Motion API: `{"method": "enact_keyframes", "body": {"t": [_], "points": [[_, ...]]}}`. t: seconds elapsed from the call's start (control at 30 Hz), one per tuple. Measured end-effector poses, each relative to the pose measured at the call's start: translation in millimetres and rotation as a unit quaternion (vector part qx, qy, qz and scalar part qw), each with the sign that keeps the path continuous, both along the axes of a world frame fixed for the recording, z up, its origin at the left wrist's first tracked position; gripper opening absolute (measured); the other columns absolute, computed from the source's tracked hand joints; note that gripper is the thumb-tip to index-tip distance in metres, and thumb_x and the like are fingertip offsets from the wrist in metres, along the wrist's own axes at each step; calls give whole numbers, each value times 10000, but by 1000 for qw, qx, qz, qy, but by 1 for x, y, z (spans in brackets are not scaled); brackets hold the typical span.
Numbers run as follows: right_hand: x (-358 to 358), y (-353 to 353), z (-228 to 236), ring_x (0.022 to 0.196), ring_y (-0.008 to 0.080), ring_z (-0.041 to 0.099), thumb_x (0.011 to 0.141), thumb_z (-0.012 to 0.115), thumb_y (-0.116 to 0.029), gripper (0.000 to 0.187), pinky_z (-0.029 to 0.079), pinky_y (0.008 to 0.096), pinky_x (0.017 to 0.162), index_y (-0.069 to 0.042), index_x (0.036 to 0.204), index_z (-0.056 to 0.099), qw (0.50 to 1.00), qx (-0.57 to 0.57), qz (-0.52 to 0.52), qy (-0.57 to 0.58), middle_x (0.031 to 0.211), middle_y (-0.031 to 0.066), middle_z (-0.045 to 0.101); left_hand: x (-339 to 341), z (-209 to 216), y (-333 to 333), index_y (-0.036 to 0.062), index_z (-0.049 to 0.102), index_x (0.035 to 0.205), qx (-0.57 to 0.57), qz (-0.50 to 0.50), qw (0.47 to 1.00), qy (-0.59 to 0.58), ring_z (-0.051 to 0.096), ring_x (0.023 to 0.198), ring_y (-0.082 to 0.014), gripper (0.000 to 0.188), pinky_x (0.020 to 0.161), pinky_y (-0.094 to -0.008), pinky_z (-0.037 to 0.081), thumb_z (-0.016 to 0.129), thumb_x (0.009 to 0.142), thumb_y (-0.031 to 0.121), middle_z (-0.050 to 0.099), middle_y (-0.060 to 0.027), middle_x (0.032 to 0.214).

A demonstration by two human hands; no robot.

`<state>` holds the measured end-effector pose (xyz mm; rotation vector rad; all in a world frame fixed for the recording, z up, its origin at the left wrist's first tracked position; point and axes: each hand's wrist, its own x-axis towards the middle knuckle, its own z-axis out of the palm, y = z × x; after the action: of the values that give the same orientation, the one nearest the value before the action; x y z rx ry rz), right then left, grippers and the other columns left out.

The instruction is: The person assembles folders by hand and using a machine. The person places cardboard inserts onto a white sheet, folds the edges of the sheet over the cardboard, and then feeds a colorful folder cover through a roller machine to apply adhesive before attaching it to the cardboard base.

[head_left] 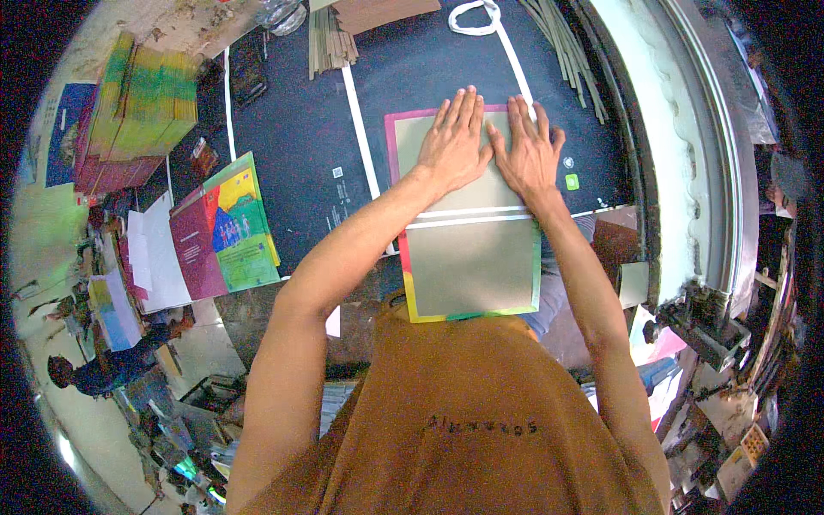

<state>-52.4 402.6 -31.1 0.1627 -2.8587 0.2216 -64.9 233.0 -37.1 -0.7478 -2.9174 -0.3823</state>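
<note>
A book cover case (472,275) lies inside-up on the dark blue table covering in front of me, with two grey boards and a narrow spine strip between white lines. Its turned-in edges are magenta around the far board, and red, yellow and green around the near one. My left hand (455,142) rests flat on the far board, fingers stretched toward its far edge. Beside it, my right hand (525,154) presses flat near the right edge, fingers slightly spread. Neither hand grips anything. The near board reaches past the table edge toward my body.
Printed covers (225,227) lie at the left, with a tall stack of coloured sheets (150,103) behind. Thin board strips (330,45) and more strips (568,60) lie at the far side near a white loop (460,31). A metal machine frame (730,172) borders the right. Another person (120,365) is at lower left.
</note>
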Motion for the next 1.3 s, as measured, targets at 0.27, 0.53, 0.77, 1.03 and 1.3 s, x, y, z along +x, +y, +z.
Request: {"method": "enact_keyframes", "body": {"t": [0.27,0.53,0.77,1.03,1.3], "points": [[1,2,-2,1368,273,493,1003,496,-538,605,223,654,1138,-111,1418,605,999,20,-19,27,1410,41,637,15,41,-72,-115,461,1454,-140,-4,989,-56,490,1394,-432,835,1235,-504,275,384,1020,595,506,-331,1466],[3,2,7,1126,261,594,964,626,-460,478,295,627,1033,-118,1298,617,992,-103,-44,59,1100,52,720,-92,-15,-69,-11,529,1428,-4,122,973,195,460,1421,-388,692,1164,-510,373,422,1047,556,475,-266,1522],[158,42,39,996,245,649,943,710,-257,403,503,364,916,-12,1253,629,919,-366,-142,-30,1125,144,710,-83,-11,-67,-3,586,1345,123,59,981,138,436,1408,-399,523,1184,-516,320,541,1030,412,535,-188,1466],[225,54,22,857,187,653,876,660,-136,346,522,335,802,46,1170,661,804,-536,-158,-205,970,97,717,-68,0,-95,65,672,1258,120,-92,987,43,488,1382,-345,391,1169,-449,359,664,958,317,595,-145,1423],[129,18,228,990,246,664,725,749,-46,333,410,402,933,-88,1051,695,970,-209,91,87,969,54,701,-7,196,-243,37,674,1205,404,52,912,-55,631,1131,-164,282,999,-316,498,680,930,96,683,-75,1211]]}}
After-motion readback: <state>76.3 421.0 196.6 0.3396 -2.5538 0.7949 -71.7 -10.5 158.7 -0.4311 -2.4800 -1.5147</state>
